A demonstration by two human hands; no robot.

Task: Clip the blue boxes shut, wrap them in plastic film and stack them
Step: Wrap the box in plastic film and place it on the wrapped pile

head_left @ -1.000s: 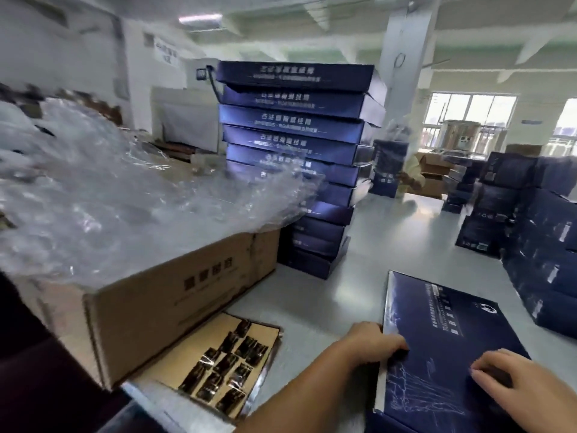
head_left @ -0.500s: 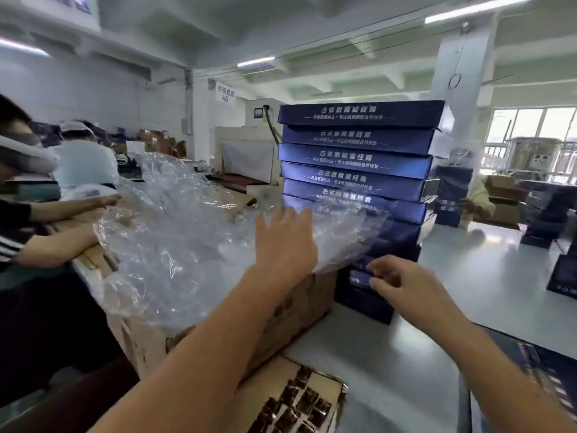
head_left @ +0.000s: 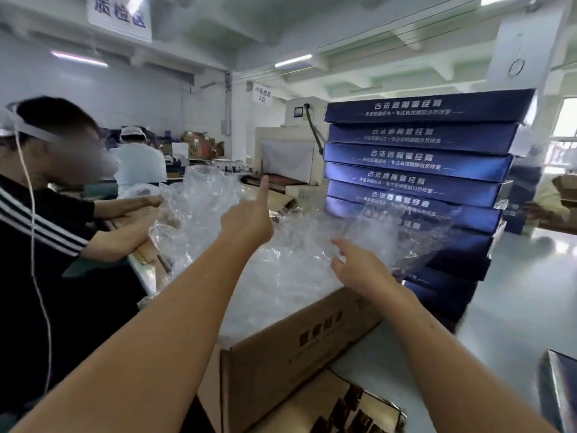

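Reaching for plastic film (head_left: pixel 296 276) heaped in the carton (head_left: pixel 296 348): left hand (head_left: pixel 246 223), one finger raised, others hidden; right hand (head_left: pixel 359 270), fingers apart. Best pinched one sheet only; blue box (head_left: pixel 559 398) lies at the counter's (head_left: pixel 515 307) near right edge.

Neighbour on my left (head_left: pixel 46 214): black top with white sleeve stripes, thin white cable (head_left: pixel 32 245) hanging down the chest, forearms on the bench edge. Behind them, a second person (head_left: pixel 137 157) in white cap and white top, back turned. Beige machine (head_left: pixel 290 151) with a small screen at the far end. Hanging sign (head_left: pixel 120 14) overhead, smaller sign (head_left: pixel 262 94) beyond. Brown cardboard carton (head_left: pixel 296 354) before me on the grey table (head_left: pixel 515 292).
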